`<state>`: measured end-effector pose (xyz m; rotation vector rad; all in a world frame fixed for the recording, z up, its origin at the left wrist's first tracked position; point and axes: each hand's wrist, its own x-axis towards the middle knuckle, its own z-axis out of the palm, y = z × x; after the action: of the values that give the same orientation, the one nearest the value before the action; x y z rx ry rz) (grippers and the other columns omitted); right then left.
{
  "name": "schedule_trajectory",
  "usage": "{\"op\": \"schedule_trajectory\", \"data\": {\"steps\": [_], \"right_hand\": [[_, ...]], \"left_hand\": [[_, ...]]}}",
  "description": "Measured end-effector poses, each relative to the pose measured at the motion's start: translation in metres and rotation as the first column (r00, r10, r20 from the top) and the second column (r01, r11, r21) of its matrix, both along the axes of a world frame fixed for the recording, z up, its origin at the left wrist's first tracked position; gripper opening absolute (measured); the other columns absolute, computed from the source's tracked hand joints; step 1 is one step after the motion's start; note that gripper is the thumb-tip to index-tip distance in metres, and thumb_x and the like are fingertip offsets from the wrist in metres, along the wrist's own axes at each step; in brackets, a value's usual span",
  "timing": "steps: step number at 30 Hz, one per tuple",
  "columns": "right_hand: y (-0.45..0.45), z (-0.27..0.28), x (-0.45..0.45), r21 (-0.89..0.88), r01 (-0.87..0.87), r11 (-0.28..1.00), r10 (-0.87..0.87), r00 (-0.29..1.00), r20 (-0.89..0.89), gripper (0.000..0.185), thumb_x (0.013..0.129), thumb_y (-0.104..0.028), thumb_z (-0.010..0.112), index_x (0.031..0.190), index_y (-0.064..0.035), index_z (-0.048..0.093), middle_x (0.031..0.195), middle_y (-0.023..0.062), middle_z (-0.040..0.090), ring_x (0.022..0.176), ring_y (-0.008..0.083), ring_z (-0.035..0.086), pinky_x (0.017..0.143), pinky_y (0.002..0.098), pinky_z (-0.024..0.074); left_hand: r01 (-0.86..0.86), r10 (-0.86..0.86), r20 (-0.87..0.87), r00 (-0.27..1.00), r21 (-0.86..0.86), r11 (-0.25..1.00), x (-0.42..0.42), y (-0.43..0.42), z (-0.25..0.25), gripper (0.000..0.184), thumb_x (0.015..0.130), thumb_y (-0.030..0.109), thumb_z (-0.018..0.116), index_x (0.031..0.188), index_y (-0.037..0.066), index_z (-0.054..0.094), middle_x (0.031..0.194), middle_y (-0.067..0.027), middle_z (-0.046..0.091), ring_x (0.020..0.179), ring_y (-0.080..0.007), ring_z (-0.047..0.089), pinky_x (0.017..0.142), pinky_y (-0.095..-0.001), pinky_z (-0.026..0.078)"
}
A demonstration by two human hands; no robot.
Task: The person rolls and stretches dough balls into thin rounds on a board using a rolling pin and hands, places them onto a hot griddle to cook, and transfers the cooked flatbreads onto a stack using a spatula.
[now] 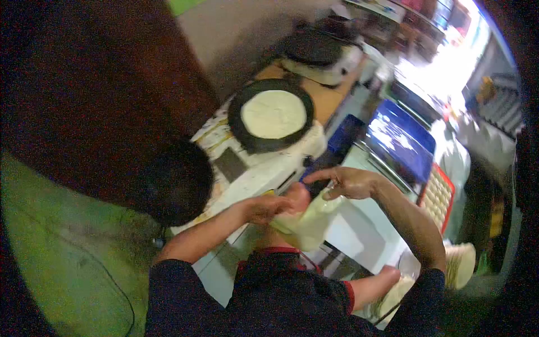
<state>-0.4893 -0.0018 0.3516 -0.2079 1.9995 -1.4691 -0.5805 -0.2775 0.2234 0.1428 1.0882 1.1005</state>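
My left hand (268, 208) is closed on the left edge of a limp, pale sheet (317, 224), just above my knee. To its right, my right hand (353, 182) grips the upper part of the same sheet near the thumb, its index finger stretched out to the left. Blur hides the sheet's exact folds. Beyond my hands, a thin round pale flatbread (273, 114) lies on a black round griddle (242, 137), whose white base (281, 163) is stained.
A second black griddle (317, 50) stands farther back. To the right are a shiny blue container (400, 140), a red-rimmed tray (451, 194) of several pale rounds and stacked pale discs (463, 265). A dark round object (179, 182) is at the left.
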Motion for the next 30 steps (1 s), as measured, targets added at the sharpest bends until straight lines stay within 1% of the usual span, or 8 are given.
{"op": "schedule_trajectory", "data": {"steps": [2,10,17,18,20,21,25,30], "right_hand": [[-0.049,-0.003,-0.059,-0.206,-0.027,0.978,0.049,0.994,0.101,0.065,0.088,0.001,0.068,0.148,-0.0052,0.045,0.138,0.0059,0.057,0.102,0.0110,0.057,0.092,0.0256,0.0469],[-0.247,0.098,-0.229,-0.041,-0.267,0.963,0.213,0.841,-0.498,0.067,0.089,0.001,0.065,0.151,-0.0031,0.040,0.119,0.0163,0.069,0.101,0.0179,0.066,0.093,0.0294,0.0520],[-0.327,-0.036,-0.241,0.563,-0.196,0.803,0.590,0.392,-0.706,0.056,0.080,0.002,0.053,0.135,-0.0052,0.059,0.109,0.0243,0.069,0.101,0.0367,0.067,0.092,0.0448,0.0523],[-0.329,-0.029,-0.212,0.600,-0.288,0.746,0.632,0.590,-0.503,0.032,0.086,-0.011,0.058,0.117,-0.0049,0.066,0.101,0.0249,0.069,0.098,0.0417,0.068,0.081,0.0531,0.0550],[-0.319,-0.116,-0.194,0.591,-0.320,0.741,0.672,0.368,-0.643,0.032,0.094,-0.029,0.060,0.114,-0.0051,0.066,0.137,0.0248,0.055,0.133,0.0359,0.049,0.113,0.0535,0.0370],[-0.318,-0.130,-0.186,0.587,-0.346,0.732,0.681,0.390,-0.619,0.038,0.097,-0.034,0.056,0.120,-0.0047,0.064,0.146,0.0231,0.048,0.140,0.0355,0.043,0.121,0.0543,0.0232],[-0.343,-0.110,-0.204,0.330,-0.263,0.906,0.421,0.509,-0.751,0.052,0.102,-0.039,0.047,0.136,-0.0011,0.055,0.152,0.0243,0.040,0.145,0.0363,0.035,0.121,0.0536,0.0238],[-0.388,-0.184,-0.253,0.627,0.074,0.775,0.530,0.463,-0.710,0.064,0.103,-0.047,0.040,0.148,-0.0017,0.041,0.158,0.0221,0.033,0.148,0.0371,0.028,0.119,0.0539,0.0242]], "left_hand": [[-0.256,0.180,-0.388,0.904,-0.154,0.954,0.005,-0.059,0.152,0.035,0.095,0.039,0.065,0.120,0.014,0.067,0.118,-0.0017,0.066,0.109,-0.0155,0.061,0.092,-0.0321,0.050],[-0.641,0.536,-0.811,0.234,0.286,0.712,-0.130,-0.270,0.207,0.027,0.101,0.029,0.057,0.110,0.007,0.068,0.097,-0.0025,0.070,0.085,-0.0130,0.064,0.074,-0.0317,0.053],[-0.584,0.079,-0.978,-0.195,0.180,0.791,-0.116,-0.348,0.082,0.044,0.100,0.039,0.057,0.080,0.003,0.070,0.060,-0.0025,0.057,0.058,-0.0110,0.047,0.059,-0.0347,0.046],[-0.588,0.000,-0.988,-0.157,0.093,0.803,-0.093,-0.341,0.066,0.044,0.100,0.037,0.058,0.078,0.001,0.070,0.064,-0.0106,0.065,0.057,-0.0157,0.057,0.081,-0.0366,0.055],[-0.354,-0.314,-0.946,-0.078,-0.268,0.896,-0.067,-0.350,0.021,0.030,0.101,0.032,0.055,0.107,0.008,0.071,0.116,-0.0123,0.069,0.116,-0.0259,0.058,0.117,-0.0555,0.025],[-0.233,-0.290,-0.921,-0.260,-0.232,0.944,-0.051,-0.352,0.004,0.032,0.101,0.030,0.053,0.123,0.011,0.068,0.135,-0.0094,0.063,0.141,-0.0273,0.044,0.121,-0.0615,0.011],[-0.463,0.023,-0.946,-0.322,0.179,0.868,-0.063,-0.336,0.017,0.032,0.101,0.026,0.054,0.123,0.005,0.067,0.131,-0.0114,0.065,0.139,-0.0283,0.047,0.121,-0.0588,0.015],[-0.629,-0.448,-0.892,-0.053,-0.319,0.709,-0.144,-0.301,-0.043,0.062,0.105,0.035,0.042,0.156,0.004,0.025,0.160,-0.0306,0.017,0.150,-0.0446,0.018,0.121,-0.0558,0.017]]}}
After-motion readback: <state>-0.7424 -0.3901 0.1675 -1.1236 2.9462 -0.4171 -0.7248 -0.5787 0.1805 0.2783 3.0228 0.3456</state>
